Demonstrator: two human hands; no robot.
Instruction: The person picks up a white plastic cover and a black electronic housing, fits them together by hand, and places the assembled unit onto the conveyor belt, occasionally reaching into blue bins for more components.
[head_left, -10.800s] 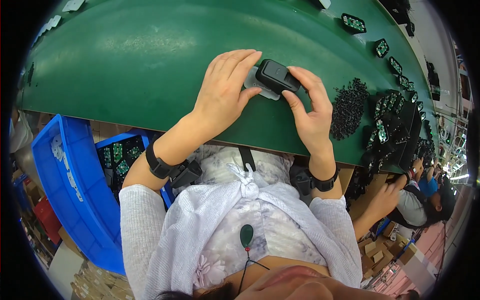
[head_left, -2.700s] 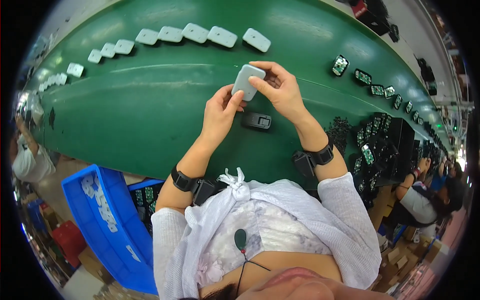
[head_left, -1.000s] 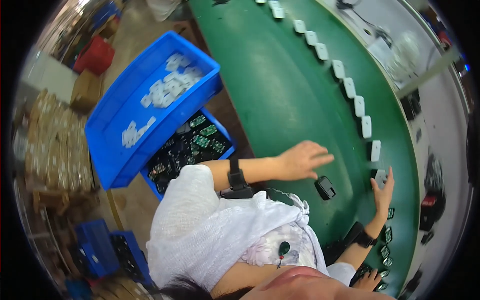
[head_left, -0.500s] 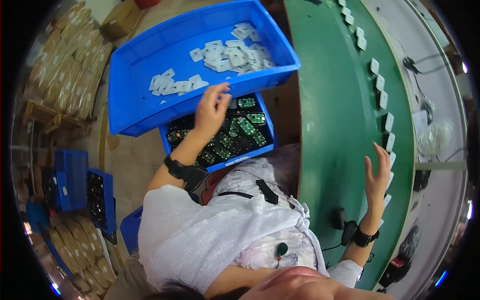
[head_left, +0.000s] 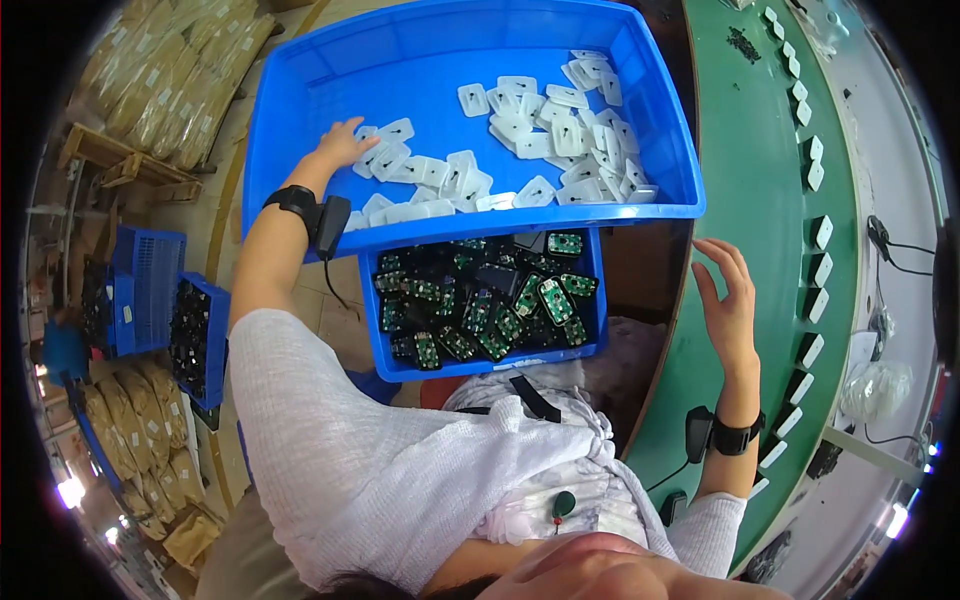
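My left hand (head_left: 343,147) reaches into the large blue bin (head_left: 470,222), its fingers stretched out at a small group of white plastic covers (head_left: 392,160). The fingertips meet the edge of these covers; I cannot tell whether they touch. My right hand (head_left: 727,292) hovers at the near side of the green table (head_left: 740,190), fingers apart and nothing in them. More white rounded covers (head_left: 567,137), each with a small dark mark, lie heaped at the bin's right. Below sits a smaller blue bin (head_left: 480,368) of green circuit boards (head_left: 556,301) in black housings.
A row of white-topped pieces (head_left: 812,349) runs along the table's far side. Small black bits (head_left: 743,43) lie near its top end. Wrapped cartons (head_left: 185,80) on a wooden pallet (head_left: 125,165) and more blue crates (head_left: 200,335) stand at the left.
My left hand has gone from above the bin's near wall into the bin, leftward. My right hand has drawn back from the row of pieces to the table's near edge. The view has shifted.
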